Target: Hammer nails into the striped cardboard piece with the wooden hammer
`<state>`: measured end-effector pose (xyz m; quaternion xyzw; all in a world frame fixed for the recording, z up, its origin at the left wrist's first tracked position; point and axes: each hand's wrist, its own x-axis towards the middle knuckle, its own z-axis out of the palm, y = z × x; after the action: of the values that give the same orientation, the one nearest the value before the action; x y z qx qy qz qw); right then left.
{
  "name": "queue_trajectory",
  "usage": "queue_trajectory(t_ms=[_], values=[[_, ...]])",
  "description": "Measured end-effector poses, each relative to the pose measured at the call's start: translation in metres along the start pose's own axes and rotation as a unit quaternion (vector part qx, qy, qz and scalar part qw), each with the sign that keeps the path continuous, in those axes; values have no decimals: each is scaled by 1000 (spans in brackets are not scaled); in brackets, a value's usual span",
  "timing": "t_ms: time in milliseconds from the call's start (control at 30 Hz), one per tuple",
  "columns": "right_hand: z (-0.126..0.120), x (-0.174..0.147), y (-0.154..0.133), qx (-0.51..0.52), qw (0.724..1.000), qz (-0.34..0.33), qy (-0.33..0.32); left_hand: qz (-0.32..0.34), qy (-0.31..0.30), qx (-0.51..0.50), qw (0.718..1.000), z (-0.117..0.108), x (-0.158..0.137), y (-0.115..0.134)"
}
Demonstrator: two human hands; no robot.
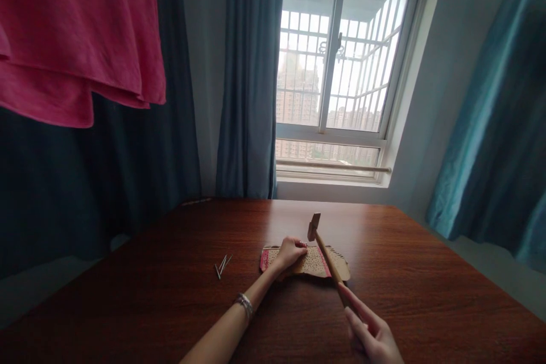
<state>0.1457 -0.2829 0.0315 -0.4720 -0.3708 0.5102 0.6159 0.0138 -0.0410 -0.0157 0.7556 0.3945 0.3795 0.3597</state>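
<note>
Cardboard (313, 263) partly behind hammer (325, 255), left hand (290, 252).

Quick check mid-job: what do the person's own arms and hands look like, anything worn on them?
The left hand is bare, with no glove. Its wrist wears a shiny silver band; I can't tell whether it is a watch or a bracelet. No sleeve shows on that arm. The right hand is ungloved too, but the picture's edge cuts off its forearm.

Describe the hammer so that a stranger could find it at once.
Below the window stands a brown table. There, the right hand holds the hammer, which slants across the spotted cardboard. Unlike the thin nails, it has a long handle and blocky head.
</note>
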Motion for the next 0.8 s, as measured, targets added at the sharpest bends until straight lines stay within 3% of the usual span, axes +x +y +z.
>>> queue_trajectory(t_ms=[167, 300, 400, 533, 667, 800], values=[[-12, 4, -3, -15, 1000, 12, 23, 18, 4, 4, 1000, -1, -1, -2], [-38, 17, 10, -119, 984, -41, 129, 16, 11, -17, 1000, 1, -2, -3], [-67, 28, 20, -220, 952, -48, 208, 12, 7, -70, 997, 0, -4, 2], [-107, 40, 21, -354, 906, -13, 233, 4, 28, -176, 984, -8, -5, 11], [-133, 43, 16, -442, 861, 15, 250, -33, 81, -311, 946, -15, -4, 13], [-139, 38, 7, -505, 821, 13, 266, -52, 124, -405, 904, -18, -3, 9]])
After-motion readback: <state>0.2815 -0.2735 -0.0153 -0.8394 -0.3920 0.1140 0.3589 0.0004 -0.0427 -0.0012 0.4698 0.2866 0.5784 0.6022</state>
